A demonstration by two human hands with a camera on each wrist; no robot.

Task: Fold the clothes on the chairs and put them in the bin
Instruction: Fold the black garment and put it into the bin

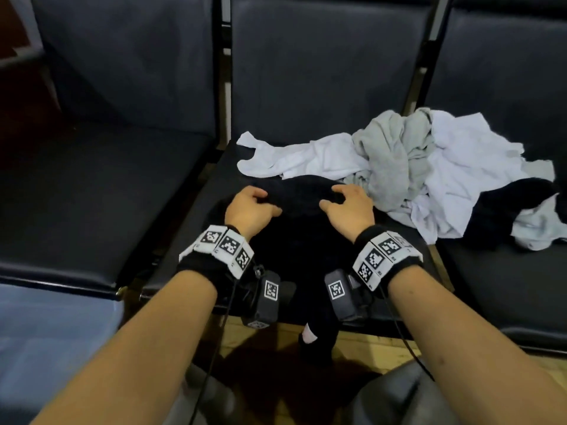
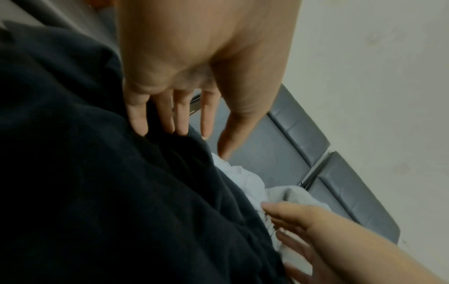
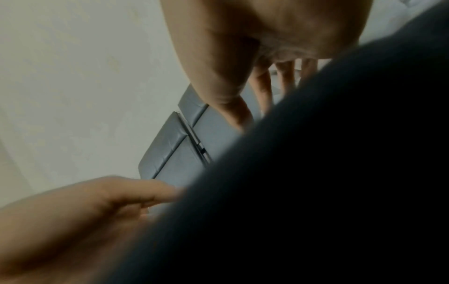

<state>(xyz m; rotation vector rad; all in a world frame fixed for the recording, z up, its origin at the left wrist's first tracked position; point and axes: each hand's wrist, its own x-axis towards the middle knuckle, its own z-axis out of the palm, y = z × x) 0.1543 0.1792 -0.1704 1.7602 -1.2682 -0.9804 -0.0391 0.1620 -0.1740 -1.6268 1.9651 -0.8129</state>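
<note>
A black garment lies spread on the middle chair seat, and part of it hangs over the front edge. My left hand rests on its left side. In the left wrist view its fingers are nearly straight, their tips pressing the black cloth. My right hand lies on the garment's right side with fingers spread, beside the pile. The black cloth hides most of the right wrist view. No bin is in view.
A crumpled pile of a white shirt, a grey garment and another dark piece spans the middle and right chairs. The left chair holds nothing. A pale blue surface is at lower left, with wooden floor below.
</note>
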